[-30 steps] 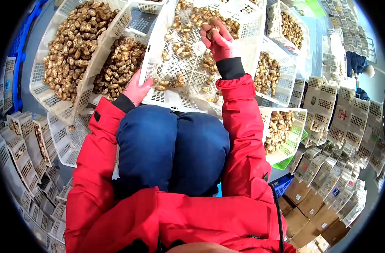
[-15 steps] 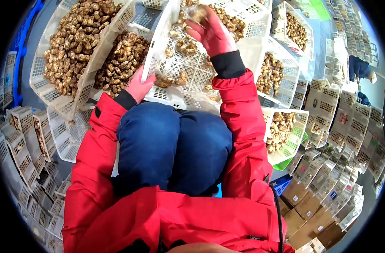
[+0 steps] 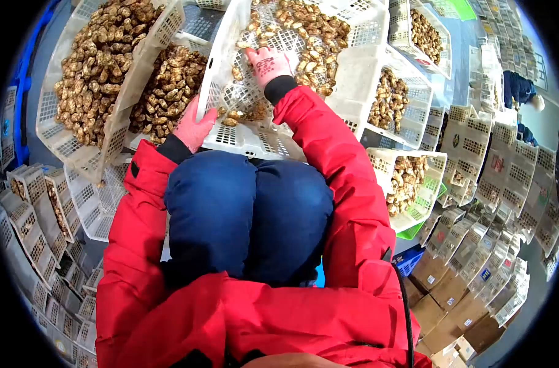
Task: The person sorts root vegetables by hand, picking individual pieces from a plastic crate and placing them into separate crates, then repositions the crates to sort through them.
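Note:
In front of my knees a white plastic crate (image 3: pixel 358 76) tilts towards me, with brown, knobbly mushroom-like pieces (image 3: pixel 319 37) spread over its latticed floor. My left hand (image 3: pixel 195 127), in a pink glove, grips the crate's near left rim, thumb over the edge. Inside the crate my right hand (image 3: pixel 270 66), gloved in pink too, reaches low over the floor among scattered pieces. Its fingers are bent down and partly hidden, so what they hold is not visible. A few loose pieces (image 3: pixel 233 118) lie by the crate's near wall.
Crates heaped with the same pieces stand at left (image 3: pixel 102 67), behind my left hand (image 3: pixel 172 86), and along the right (image 3: pixel 390 101). A smaller crate (image 3: pixel 408 184) sits by my right elbow. Stacked crates (image 3: pixel 469 144) and cardboard boxes (image 3: pixel 448 294) stand farther right; a person (image 3: pixel 518 89) bends beyond.
My right hand has come down from above the crate's far part, where it held a piece up, to the crate's floor nearer the left. My left hand keeps its hold on the rim.

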`<state>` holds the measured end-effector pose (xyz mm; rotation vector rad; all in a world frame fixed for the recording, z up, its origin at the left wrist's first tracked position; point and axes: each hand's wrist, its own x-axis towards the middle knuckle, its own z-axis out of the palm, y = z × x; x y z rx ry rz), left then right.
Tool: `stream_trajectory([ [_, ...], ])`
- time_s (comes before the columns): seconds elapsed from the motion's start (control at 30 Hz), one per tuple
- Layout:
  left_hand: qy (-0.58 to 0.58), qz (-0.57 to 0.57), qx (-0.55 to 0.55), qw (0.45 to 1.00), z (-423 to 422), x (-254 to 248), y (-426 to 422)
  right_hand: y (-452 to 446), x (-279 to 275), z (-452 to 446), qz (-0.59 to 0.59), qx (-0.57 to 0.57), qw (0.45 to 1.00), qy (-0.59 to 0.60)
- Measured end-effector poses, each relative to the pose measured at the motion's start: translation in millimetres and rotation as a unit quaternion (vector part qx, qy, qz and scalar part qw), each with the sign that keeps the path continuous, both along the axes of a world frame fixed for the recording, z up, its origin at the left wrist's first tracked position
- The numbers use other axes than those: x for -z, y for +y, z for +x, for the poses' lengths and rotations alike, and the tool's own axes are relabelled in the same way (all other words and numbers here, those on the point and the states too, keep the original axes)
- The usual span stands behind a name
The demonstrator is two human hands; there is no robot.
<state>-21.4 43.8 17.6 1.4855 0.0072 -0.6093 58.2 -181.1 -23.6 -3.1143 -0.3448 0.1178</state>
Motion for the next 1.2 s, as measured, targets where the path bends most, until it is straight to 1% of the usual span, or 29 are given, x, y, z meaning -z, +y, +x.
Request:
stream_trajectory([
  [0.03, -0.011, 0.016, 0.006, 1.000, 0, -4, 0, 0, -7, 0, -0.003, 0.026, 0.998, 0.057],
  [0.13, -0.018, 0.028, 0.012, 0.999, 2, -10, -1, -11, -14, -4, 0.035, 0.036, 0.996, 0.074],
  [0.17, -0.032, 0.034, 0.026, 0.999, 2, -12, -1, -15, -4, -9, 0.129, 0.052, 0.990, 0.034],
  [0.27, -0.015, 0.005, 0.006, 1.000, -1, 1, 0, -13, -5, -28, 0.355, 0.049, 0.911, 0.204],
  [0.3, -0.001, 0.005, 0.015, 1.000, 0, 1, 2, -12, -39, -24, 0.231, 0.067, 0.947, 0.212],
  [0.33, -0.001, 0.011, 0.019, 1.000, 0, 1, 2, -22, -40, -17, 0.149, 0.195, 0.954, 0.173],
  [0.37, -0.002, 0.018, 0.022, 1.000, -1, 1, 2, -46, -23, -8, 0.141, 0.252, 0.952, 0.098],
  [0.4, -0.005, 0.026, 0.025, 0.999, 1, 1, 2, -64, -31, -5, 0.128, 0.281, 0.951, -0.002],
  [0.43, -0.035, 0.017, 0.020, 0.999, 1, -1, 1, -79, -32, -4, 0.041, 0.277, 0.958, -0.058],
  [0.47, -0.027, 0.015, 0.020, 0.999, 0, -1, 1, -94, -16, -3, -0.023, 0.297, 0.954, -0.037],
  [0.53, -0.014, 0.010, 0.017, 1.000, 1, 1, 1, -109, -2, -5, -0.002, 0.326, 0.945, 0.025],
  [0.6, -0.001, -0.007, 0.004, 1.000, -1, 1, 1, -113, -5, -6, 0.145, 0.375, 0.915, 0.037],
  [0.63, 0.019, -0.003, 0.003, 1.000, -1, 0, 1, -119, 10, -2, 0.309, 0.368, 0.877, -0.023],
  [0.67, 0.039, -0.001, 0.005, 0.999, 0, -3, 0, -128, 12, -7, 0.474, 0.361, 0.802, -0.037],
  [0.73, 0.027, 0.009, 0.004, 1.000, 0, -5, 0, -120, -29, -15, 0.677, 0.398, 0.619, 0.010],
  [0.77, 0.037, -0.006, -0.011, 0.999, -1, -4, -1, -119, -35, -15, 0.661, 0.378, 0.646, 0.056],
  [0.8, 0.047, -0.021, -0.026, 0.998, -3, -3, -2, -108, -52, -23, 0.660, 0.310, 0.676, 0.104],
  [0.83, -0.004, -0.001, 0.004, 1.000, 1, 2, 0, -98, -60, -31, 0.662, 0.251, 0.687, 0.162],
  [0.87, 0.005, 0.002, 0.001, 1.000, 0, 6, 2, -91, -64, -36, 0.659, 0.190, 0.694, 0.220],
  [0.9, 0.015, 0.005, -0.002, 1.000, 0, -1, 2, -94, -50, -37, 0.648, 0.224, 0.690, 0.233],
  [0.93, 0.027, 0.006, -0.003, 1.000, -1, -6, 0, -93, -41, -35, 0.584, 0.204, 0.773, 0.142],
  [0.97, 0.011, 0.028, 0.025, 0.999, 1, -3, 1, -101, -36, -38, 0.393, 0.246, 0.873, 0.153],
  [1.0, 0.011, 0.037, 0.027, 0.999, 3, -4, 2, -96, -50, -38, 0.185, 0.276, 0.930, 0.155],
  [1.03, 0.014, 0.046, 0.030, 0.998, 3, -4, 2, -91, -35, -39, 0.086, 0.261, 0.937, 0.215],
  [1.07, 0.019, 0.055, 0.033, 0.998, 2, -5, 2, -81, -17, -48, 0.012, 0.242, 0.944, 0.225],
  [1.1, 0.008, 0.033, 0.005, 0.999, -2, 1, 1, -74, 8, -57, 0.076, 0.203, 0.946, 0.241],
  [1.13, 0.026, -0.012, -0.029, 0.999, -4, -4, -2, -60, 5, -58, 0.139, 0.159, 0.944, 0.254],
  [1.17, 0.032, -0.015, -0.027, 0.999, -2, -1, 0, -52, 1, -60, 0.144, 0.133, 0.937, 0.288],
  [1.2, 0.041, -0.019, -0.020, 0.999, -3, 3, 1, -38, -35, -67, 0.148, 0.112, 0.928, 0.325],
])
